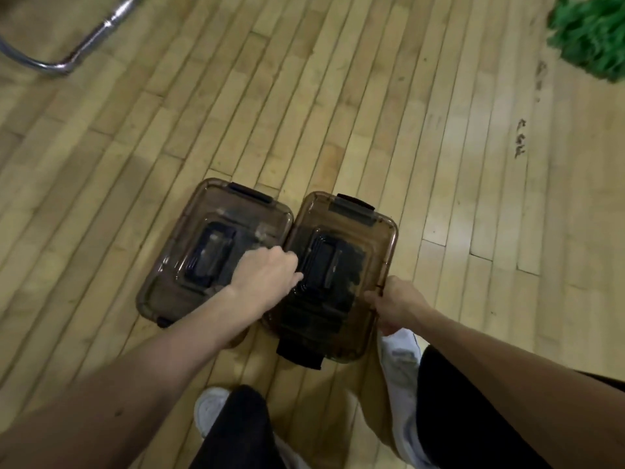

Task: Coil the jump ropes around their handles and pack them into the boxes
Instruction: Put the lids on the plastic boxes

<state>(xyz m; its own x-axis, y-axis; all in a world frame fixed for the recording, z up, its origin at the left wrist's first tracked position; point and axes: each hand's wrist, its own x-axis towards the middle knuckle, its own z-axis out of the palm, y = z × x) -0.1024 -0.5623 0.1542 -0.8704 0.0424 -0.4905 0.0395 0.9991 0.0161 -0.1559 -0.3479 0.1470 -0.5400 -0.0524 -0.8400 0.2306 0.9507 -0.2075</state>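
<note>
1. Motion blur softens the whole view, and both tinted lids hide what lies under them. A dark mass shows through the right box (358,231), under and between my hands, but I cannot tell whether it is jump rope. The left box (216,214), beneath my left wrist, shows only its black lid handle.
2. My left hand (267,275) sits over the seam where the two boxes touch, knuckles up and fingers curled down. The fingertips are tucked out of sight, so I cannot tell which rim they hold, if any.
3. My right hand (394,304) grips the outer rim of the right box near its close corner, fingers wrapped round the edge and thumb on top.
4. A black latch (301,353) hangs off the near end of the right box, just below my left forearm.
5. Both boxes stand lidded on the wooden floor (338,96), side by side ahead of my white shoes (211,407).
6. Far beyond my left hand, a bent metal tube (84,42) is cut off by the frame. Far beyond my right, a green heap (592,38) is too blurred to name.
</note>
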